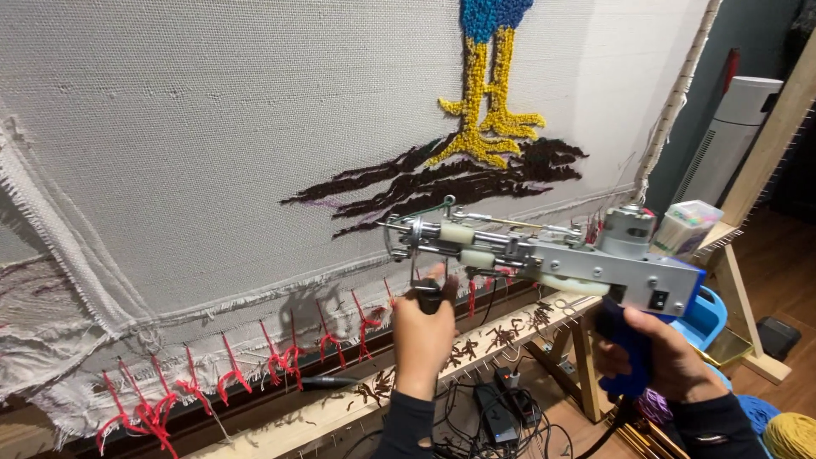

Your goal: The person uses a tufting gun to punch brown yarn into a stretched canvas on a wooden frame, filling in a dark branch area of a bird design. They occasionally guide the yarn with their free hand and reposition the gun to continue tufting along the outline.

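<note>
- Red yarn ties [280, 357] are running along the lower left, lacing the frayed edge of the grey backing cloth [212, 127] down to the wooden frame rail [340, 408].
- The left hand [422, 331] is reaching up from below, its grip closed round the black front handle [429, 297] under the nose of the tufting gun [544, 255], steadying it.
- The gun is sitting level, its needle end [399, 234] pointing left, just at the lower edge of the dark brown tufted patch [442, 183]; whether the needle is touching the cloth I cannot tell.
- Above that patch, yellow tufted legs [489, 110] are rising to a blue tufted area [493, 13] at the top edge.
- The right hand [659, 357] is wrapping fully round the blue rear handle [625, 340], its grip closed; the trigger finger is hidden.
- A pale plastic box [688, 225] is resting on the frame's right corner, and yellow yarn [790, 433] is lying at the bottom right.
- Judgement: the work seems to be between passes on the brown ground, with the gun being lined up rather than driven.
- The next move is calling for the needle to be pressed squarely into the cloth beside the brown rows, both hands keeping firm forward pressure while guiding a steady line.
</note>
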